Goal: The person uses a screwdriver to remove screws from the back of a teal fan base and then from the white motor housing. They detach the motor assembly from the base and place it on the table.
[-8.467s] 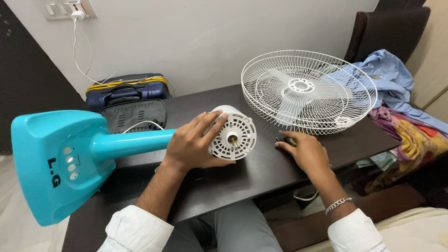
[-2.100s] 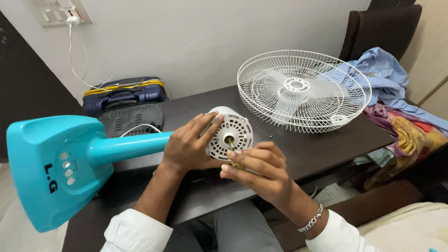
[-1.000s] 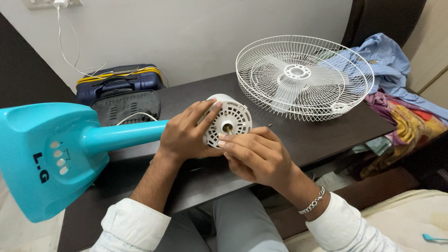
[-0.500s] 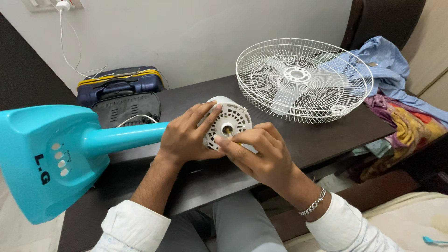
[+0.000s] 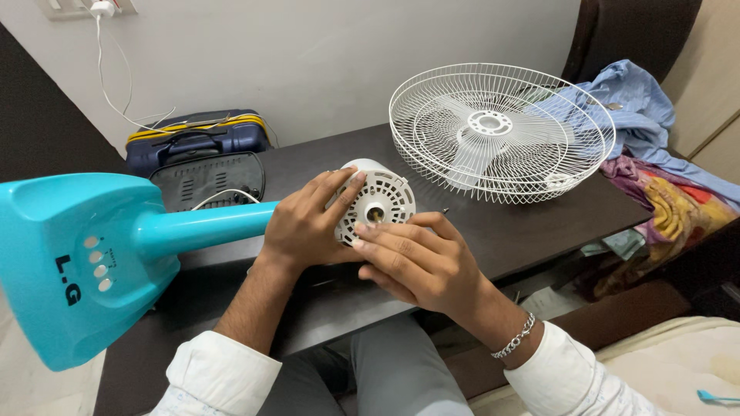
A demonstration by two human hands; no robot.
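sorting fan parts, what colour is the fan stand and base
Turquoise blue, both fan stand and base; the head view shows it.

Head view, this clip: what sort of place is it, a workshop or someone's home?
Most likely a room in a home, not a workshop. A heap of clothes lies beside the dark table, a zipped blue suitcase stands against the wall, and a charger cable hangs from a wall socket.

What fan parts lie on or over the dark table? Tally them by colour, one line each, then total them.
White: 3 - motor housing, wire grille, fan blade inside the grille.
Teal: 1 - fan stand with base.
Total: 4.
The left hand grips the motor housing; the right hand touches its face.
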